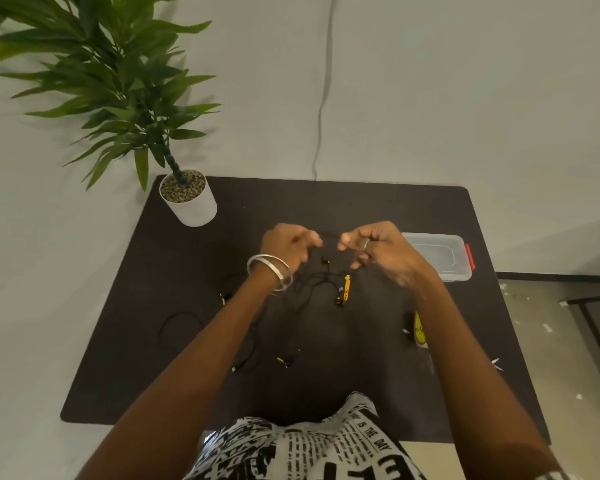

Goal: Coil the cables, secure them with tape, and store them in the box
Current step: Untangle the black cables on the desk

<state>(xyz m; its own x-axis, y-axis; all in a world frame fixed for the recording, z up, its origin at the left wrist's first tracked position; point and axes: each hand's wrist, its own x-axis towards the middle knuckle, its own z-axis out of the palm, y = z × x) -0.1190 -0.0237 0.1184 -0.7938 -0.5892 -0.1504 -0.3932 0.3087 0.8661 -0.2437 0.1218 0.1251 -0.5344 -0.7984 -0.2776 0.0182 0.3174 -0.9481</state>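
Above the black table (pixel 187 393), we pinch the thin black earphone cable (pixel 329 235) taut between left hand (pixel 286 245) and right hand (pixel 381 251), probably to untangle it for coiling.

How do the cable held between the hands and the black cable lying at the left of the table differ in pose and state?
The held cable is lifted, pinched by the left hand and right hand; its yellow and black piece hangs lower. The left cable lies untouched on the table in a loose loop. Both are thin, black and untaped.
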